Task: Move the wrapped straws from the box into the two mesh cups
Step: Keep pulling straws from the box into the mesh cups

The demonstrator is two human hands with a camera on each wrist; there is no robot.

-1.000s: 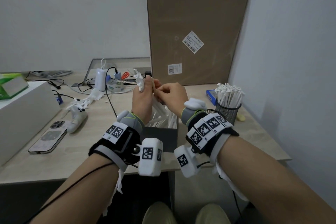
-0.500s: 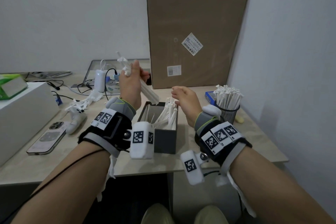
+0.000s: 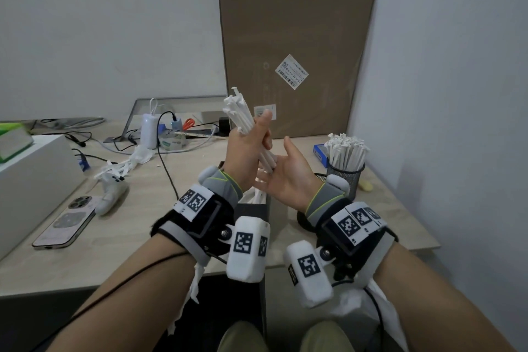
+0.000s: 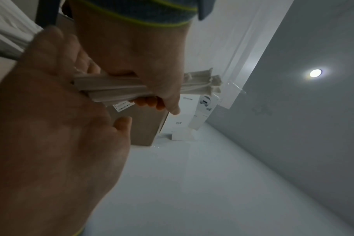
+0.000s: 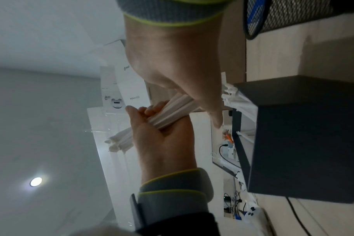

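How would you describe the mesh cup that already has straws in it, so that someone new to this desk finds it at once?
Start at the tall cardboard box standing against the wall, then look down to its right along the desk. There stands the black mesh cup, packed with upright white wrapped straws. It is the only wire container visible, next to a small blue box.

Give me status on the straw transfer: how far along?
Done: one mesh cup at the right already stands packed with wrapped straws. In hand: the left hand grips a bundle of straws above the dark box, its lower ends against the open right hand. Left: more straws still show in the box. The second cup isn't clearly visible.
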